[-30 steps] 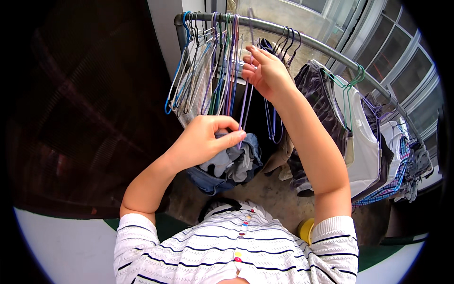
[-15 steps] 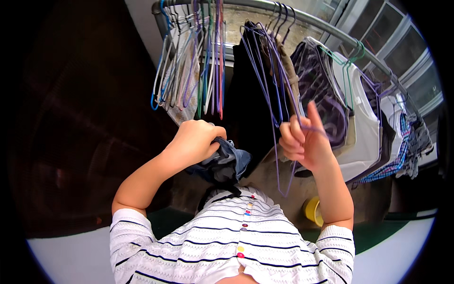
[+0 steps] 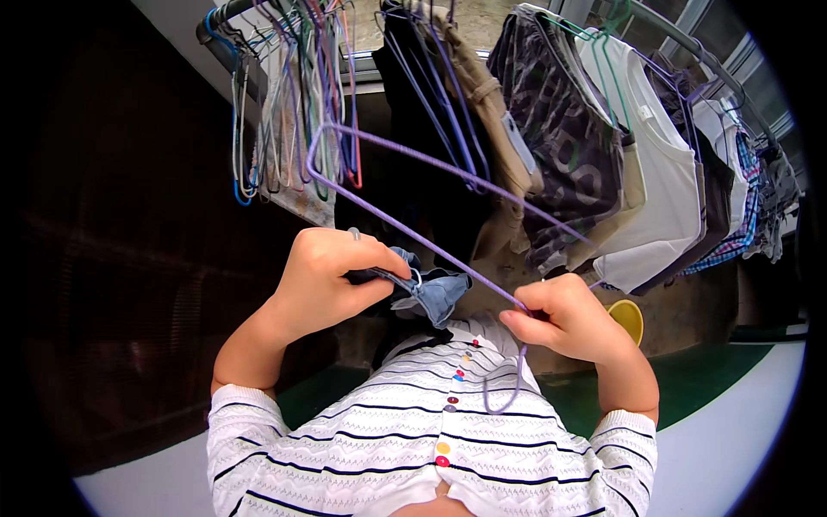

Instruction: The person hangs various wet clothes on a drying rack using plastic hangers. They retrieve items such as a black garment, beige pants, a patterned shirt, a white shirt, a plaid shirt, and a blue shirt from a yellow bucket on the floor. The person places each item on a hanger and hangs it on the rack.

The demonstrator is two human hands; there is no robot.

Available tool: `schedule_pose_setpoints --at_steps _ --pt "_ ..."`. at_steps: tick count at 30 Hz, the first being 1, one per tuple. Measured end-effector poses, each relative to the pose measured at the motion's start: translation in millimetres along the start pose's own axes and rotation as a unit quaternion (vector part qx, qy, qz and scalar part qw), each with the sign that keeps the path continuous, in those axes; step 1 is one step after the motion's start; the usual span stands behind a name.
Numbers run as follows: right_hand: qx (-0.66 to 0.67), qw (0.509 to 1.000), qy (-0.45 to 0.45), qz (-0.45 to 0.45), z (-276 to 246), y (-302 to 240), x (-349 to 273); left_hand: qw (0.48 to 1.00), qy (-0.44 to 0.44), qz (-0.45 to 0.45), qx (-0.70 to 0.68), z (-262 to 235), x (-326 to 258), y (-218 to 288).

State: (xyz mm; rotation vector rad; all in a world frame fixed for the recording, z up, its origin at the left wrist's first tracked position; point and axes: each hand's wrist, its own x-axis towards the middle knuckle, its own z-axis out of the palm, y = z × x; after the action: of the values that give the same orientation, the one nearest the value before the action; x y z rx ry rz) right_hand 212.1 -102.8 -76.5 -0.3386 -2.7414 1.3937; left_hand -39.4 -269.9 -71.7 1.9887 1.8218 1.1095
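My left hand (image 3: 332, 280) is closed on the edge of a blue-grey garment (image 3: 439, 293), which looks like denim and hangs bunched in front of my waist. Its exact kind is hidden by the folds. In my right hand (image 3: 564, 319), pinched between thumb and fingers, is a purple wire hanger (image 3: 413, 234). The hanger's long frame slants up and left over the garment, one rounded end above my left hand. Its hook (image 3: 508, 405) dangles below my right hand, against my striped shirt.
A metal rail (image 3: 672, 30) curves across the top. Several bare hangers (image 3: 297, 112) hang at its left with a pale cloth; dark trousers, beige trousers (image 3: 482, 95), a patterned top (image 3: 560, 138) and a white sleeveless top (image 3: 659, 207) follow rightward. A yellow bucket (image 3: 627, 320) stands beyond my right wrist.
My right hand has brought the purple hanger down from near the rail and turned it sideways, hook downward. The left hand still grips the garment. The view has shifted, moving the rail leftward and up.
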Motion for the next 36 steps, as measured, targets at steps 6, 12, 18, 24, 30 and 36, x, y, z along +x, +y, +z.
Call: schedule_pose_setpoints --at_steps 6,12,18,24,30,36 --pt "-0.181 0.952 0.226 -0.103 -32.8 19.8 -15.6 0.999 -0.005 0.042 -0.02 33.8 34.2 50.3" --pt "-0.22 0.93 0.265 -0.13 -57.9 55.6 -49.9 0.996 -0.017 0.074 -0.054 82.4 77.0 95.1" --pt "-0.249 0.898 0.337 -0.135 -84.4 70.2 -83.6 0.992 -0.042 0.1 -0.058 121.4 116.6 124.0" --pt "-0.244 0.882 0.394 -0.085 -136.6 51.0 -113.8 0.984 -0.08 0.12 -0.101 126.2 140.0 129.4" --pt "0.138 0.891 0.432 0.015 -130.0 62.6 -134.1 0.972 -0.034 0.025 -0.233 148.4 168.4 119.3" --pt "0.076 0.847 0.523 -0.053 -80.6 101.6 -131.9 0.921 0.037 0.044 -0.385 178.8 215.7 123.3"
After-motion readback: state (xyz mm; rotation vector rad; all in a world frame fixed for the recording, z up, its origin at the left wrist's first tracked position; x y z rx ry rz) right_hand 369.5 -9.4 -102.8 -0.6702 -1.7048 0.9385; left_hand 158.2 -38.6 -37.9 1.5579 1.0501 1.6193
